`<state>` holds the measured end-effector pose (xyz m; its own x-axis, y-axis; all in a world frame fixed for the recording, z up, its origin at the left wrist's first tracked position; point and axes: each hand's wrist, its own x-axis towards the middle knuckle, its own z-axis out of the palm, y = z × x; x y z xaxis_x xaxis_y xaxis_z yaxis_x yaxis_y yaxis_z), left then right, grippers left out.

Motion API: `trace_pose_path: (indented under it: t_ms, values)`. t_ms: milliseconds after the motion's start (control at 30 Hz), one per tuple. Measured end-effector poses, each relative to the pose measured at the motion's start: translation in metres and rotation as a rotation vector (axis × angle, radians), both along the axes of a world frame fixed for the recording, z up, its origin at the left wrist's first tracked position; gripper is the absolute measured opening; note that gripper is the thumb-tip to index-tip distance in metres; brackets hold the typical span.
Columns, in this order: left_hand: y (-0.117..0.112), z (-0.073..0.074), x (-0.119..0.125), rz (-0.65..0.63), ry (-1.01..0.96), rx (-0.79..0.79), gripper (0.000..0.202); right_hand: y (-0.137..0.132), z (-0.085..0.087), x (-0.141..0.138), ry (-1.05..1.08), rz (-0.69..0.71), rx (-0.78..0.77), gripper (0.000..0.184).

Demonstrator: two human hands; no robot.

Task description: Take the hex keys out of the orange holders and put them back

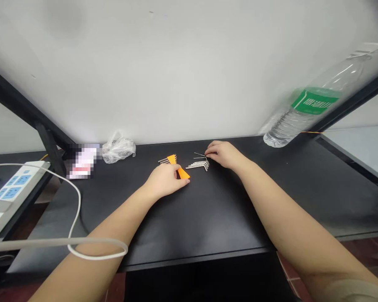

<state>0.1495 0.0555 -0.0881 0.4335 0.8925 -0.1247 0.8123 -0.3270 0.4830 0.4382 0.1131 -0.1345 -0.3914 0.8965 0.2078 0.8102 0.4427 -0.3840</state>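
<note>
My left hand (165, 180) is closed around an orange hex key holder (184, 173) on the black table. Several dark hex keys (164, 160) stick out of the holder's far end, beyond my fingers. To the right, several silver L-shaped hex keys (198, 164) lie side by side with their short arms toward the right. My right hand (221, 152) is just beyond them, its thumb and fingers pinched on the end of a thin hex key (200, 154), which is slightly tilted. Part of the holder is hidden under my left hand.
A crumpled clear plastic bag (119, 148) lies by the wall, beside a blurred-out item (83, 161). A clear bottle with a green label (315, 100) stands at the back right. A white cable (78, 197) loops over my left forearm near a power strip (15, 188).
</note>
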Motion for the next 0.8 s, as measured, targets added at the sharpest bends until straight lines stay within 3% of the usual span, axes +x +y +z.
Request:
trace_pose_path:
  t_ms: [200, 400, 600, 700, 800]
  values:
    - [0.0, -0.001, 0.0, -0.007, -0.004, 0.012, 0.031, -0.003, 0.006, -0.013, -0.146, -0.001, 0.007, 0.017]
    - [0.001, 0.0, -0.001, -0.019, -0.004, 0.007, 0.031, -0.003, 0.007, -0.015, -0.211, -0.131, -0.035, 0.006]
    - [0.0, 0.0, -0.001, -0.016, -0.005, 0.011, 0.03, -0.006, 0.009, -0.005, 0.066, -0.219, -0.089, 0.005]
    - [0.0, 0.0, 0.0, -0.019, -0.004, 0.014, 0.031, -0.005, 0.006, -0.002, 0.199, -0.242, -0.102, 0.013]
    - [0.0, -0.001, 0.0, -0.019, 0.0, 0.017, 0.032, -0.002, 0.001, 0.0, 0.386, -0.253, -0.229, 0.025]
